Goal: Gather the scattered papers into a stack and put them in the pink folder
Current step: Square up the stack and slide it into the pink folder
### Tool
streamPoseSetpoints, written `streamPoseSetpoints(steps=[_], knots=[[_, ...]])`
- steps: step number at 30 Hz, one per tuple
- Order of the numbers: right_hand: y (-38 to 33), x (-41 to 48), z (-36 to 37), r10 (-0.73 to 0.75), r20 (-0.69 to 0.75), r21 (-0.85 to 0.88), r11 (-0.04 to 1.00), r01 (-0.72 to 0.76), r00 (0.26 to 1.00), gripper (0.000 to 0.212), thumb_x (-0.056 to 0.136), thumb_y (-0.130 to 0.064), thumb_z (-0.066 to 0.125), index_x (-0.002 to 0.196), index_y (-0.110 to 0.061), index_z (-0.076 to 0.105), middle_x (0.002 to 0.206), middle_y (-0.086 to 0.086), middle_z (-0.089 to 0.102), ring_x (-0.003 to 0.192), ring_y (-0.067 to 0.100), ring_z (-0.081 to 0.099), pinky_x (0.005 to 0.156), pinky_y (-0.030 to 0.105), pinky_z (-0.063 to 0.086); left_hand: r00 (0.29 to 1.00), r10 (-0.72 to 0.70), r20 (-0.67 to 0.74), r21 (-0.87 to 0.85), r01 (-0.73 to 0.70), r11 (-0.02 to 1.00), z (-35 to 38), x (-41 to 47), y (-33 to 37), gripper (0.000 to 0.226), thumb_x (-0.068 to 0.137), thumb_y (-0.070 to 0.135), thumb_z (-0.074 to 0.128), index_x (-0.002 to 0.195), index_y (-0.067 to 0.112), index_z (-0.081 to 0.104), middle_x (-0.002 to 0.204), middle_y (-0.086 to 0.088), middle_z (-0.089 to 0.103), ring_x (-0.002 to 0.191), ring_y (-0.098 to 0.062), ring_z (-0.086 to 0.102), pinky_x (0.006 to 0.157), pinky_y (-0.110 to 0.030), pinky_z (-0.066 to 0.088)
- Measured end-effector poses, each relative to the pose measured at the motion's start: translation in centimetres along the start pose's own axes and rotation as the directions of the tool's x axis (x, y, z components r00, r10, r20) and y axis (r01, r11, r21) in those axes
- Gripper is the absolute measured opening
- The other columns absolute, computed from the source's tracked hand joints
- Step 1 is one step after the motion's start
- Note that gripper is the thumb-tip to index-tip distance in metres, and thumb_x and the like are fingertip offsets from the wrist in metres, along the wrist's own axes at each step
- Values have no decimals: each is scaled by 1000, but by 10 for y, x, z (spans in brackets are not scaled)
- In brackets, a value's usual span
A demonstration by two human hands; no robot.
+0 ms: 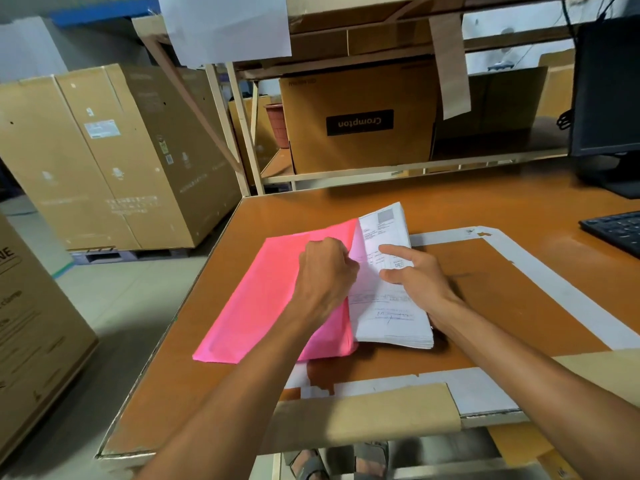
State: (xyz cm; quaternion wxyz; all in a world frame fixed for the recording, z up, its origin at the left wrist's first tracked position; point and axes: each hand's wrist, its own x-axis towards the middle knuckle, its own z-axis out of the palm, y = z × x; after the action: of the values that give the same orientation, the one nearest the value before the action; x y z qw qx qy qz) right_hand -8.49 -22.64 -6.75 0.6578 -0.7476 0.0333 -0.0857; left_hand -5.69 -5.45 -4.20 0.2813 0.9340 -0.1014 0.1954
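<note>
The desk (pixel 485 209) carries everything. On it, left of centre, lies the pink folder (pixel 263 289), flat, its right edge raised a little. The stack (pixel 384 313) of printed sheets sits against that edge, mostly outside, its left side just under the lifted cover. The left hand (pixel 323 271) is curled at the cover's edge and seems to pinch it up. The right hand (pixel 415 275) grips the stack, thumb on top, fingers round the right side.

The stack looks thick yet floppy, and loose sheets will likely slide and fan, so it is best clamped across its thickness near mid-length. The folder is thin, light card that bends easily and is best held by its open edge.
</note>
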Motion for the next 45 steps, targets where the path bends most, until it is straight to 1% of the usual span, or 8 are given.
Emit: streamPoseSetpoints(steps=[8,12,19,24,29,33,37,45], knots=[[1,1,7,-96,33,-37,995,97,995,102,86,13,67,160,-35,17,137,-12,55,119,13,56,76,20,50,990,-68,121,-132,84,988,-3,2,4,16,86,10,70,75,-1,74,65,-14,72,65,-34,69,69,-45,62],[4,5,14,-139,58,-67,987,143,989,95,85,13,68,158,-32,28,140,-4,59,122,17,59,84,29,56,988,-43,152,-225,77,971,-8,-2,13,14,88,5,70,78,1,78,63,-8,74,62,-26,74,54,-26,57],[10,11,27,-121,63,-78,989,126,991,91,92,7,61,159,-39,21,148,-7,53,126,17,57,86,29,56,979,-68,192,-355,133,925,-8,2,15,13,91,1,65,87,-4,77,65,-2,70,52,-14,69,68,-41,64],[6,7,31,-64,58,-26,998,65,996,57,111,-25,33,161,-39,9,158,-13,34,132,4,41,98,17,37,973,-70,222,-431,162,888,-7,1,19,19,94,1,67,111,-5,75,73,-9,75,54,-10,70,65,-28,64],[4,7,32,-31,50,-8,999,32,998,51,112,-19,27,160,-34,18,140,-10,47,98,-9,55,63,-1,43,967,-60,246,-479,175,860,-2,1,24,13,96,3,68,108,4,74,72,-1,73,54,-7,72,61,-21,61],[4,8,26,48,49,74,996,-51,998,53,107,-6,27,152,-28,42,120,-3,69,94,10,68,73,20,56,965,-128,229,-531,234,814,0,1,22,32,93,-3,69,69,18,69,59,-2,68,46,-5,65,56,-21,58],[1,8,29,148,39,280,948,-153,988,36,109,-10,36,126,-23,64,84,6,73,66,17,71,56,26,57,952,-127,279,-610,277,743,2,5,32,34,91,-7,69,68,19,70,61,-6,67,53,-14,64,64,-30,62],[6,8,30,149,59,230,960,-158,987,47,104,1,32,128,-19,67,100,14,76,75,22,74,64,34,61,955,-131,265,-475,247,844,9,9,18,18,93,10,65,83,7,79,69,-6,71,54,-15,57,60,-28,55]])
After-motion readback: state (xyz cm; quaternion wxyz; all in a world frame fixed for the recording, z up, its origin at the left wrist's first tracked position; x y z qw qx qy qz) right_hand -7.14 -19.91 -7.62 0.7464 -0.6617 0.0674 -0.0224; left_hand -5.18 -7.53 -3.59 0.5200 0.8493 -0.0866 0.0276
